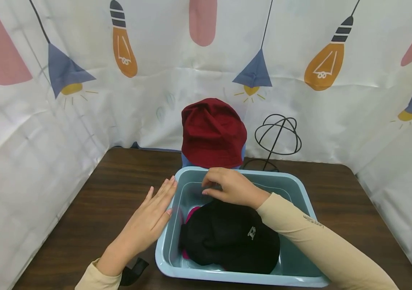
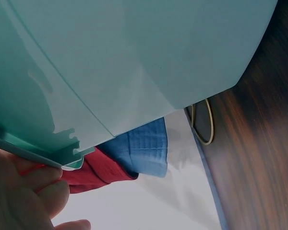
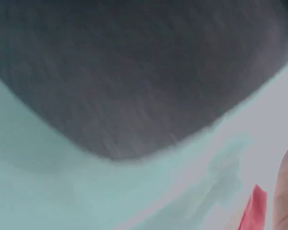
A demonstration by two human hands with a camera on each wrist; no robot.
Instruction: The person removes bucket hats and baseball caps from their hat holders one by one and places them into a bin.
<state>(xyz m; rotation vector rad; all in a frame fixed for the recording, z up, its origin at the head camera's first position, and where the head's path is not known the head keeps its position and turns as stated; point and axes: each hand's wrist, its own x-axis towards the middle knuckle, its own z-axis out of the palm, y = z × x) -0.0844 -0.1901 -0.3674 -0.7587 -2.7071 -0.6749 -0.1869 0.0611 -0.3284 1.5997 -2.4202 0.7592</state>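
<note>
A light blue plastic basin point(image 1: 166, 257) stands on the brown table, and a black cap point(image 1: 227, 237) with a small pale logo lies in it. A strip of pink cloth point(image 1: 192, 212) shows from under the cap. At the basin's left rim, my left hand point(image 1: 148, 221) has its fingers straight, fingertips right at the edge. In the left wrist view its fingers point(image 2: 43, 184) overlap the rim. My right hand point(image 1: 233, 187) hovers over the far part of the basin, just past the cap, fingers loosely bent with nothing visible between them.
Behind the basin, a dark red hat point(image 1: 213, 133) sits over something blue point(image 1: 186, 161). A black wire stand point(image 1: 272, 145) is to its right, in front of the printed curtain point(image 1: 155, 108). By my left wrist lies a black strap point(image 1: 135, 272) on the table point(image 1: 90, 213).
</note>
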